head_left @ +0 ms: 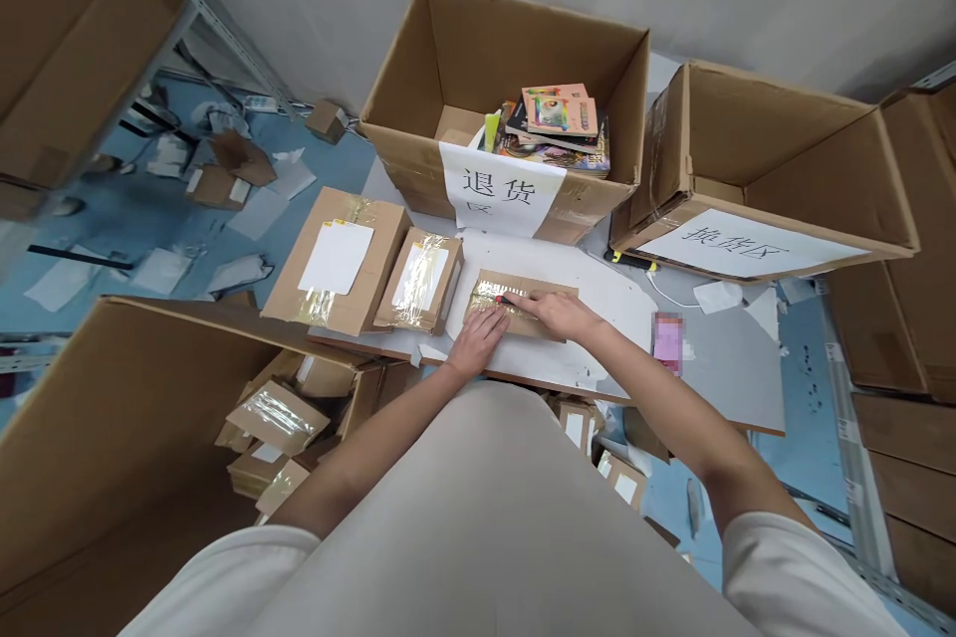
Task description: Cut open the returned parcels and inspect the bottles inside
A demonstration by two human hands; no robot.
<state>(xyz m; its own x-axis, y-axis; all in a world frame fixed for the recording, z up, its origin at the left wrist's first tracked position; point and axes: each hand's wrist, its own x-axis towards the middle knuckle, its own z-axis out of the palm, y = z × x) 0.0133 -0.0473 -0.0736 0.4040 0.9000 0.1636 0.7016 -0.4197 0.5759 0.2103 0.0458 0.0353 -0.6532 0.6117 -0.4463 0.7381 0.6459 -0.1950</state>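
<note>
A small taped cardboard box lies on the white tabletop in front of me. My left hand rests on its near left side with the fingers stretched out, steadying nothing else. My right hand is closed on a small red and black box cutter, its index finger extended along the tool. The cutter's tip meets the shiny tape at the box's left part; the blade is too small to make out.
Two taped parcels, a larger box and a smaller box, stand on the left. Behind are a big open carton holding books and another open carton. A phone-like pink item lies right. A deep carton with several parcels stands lower left.
</note>
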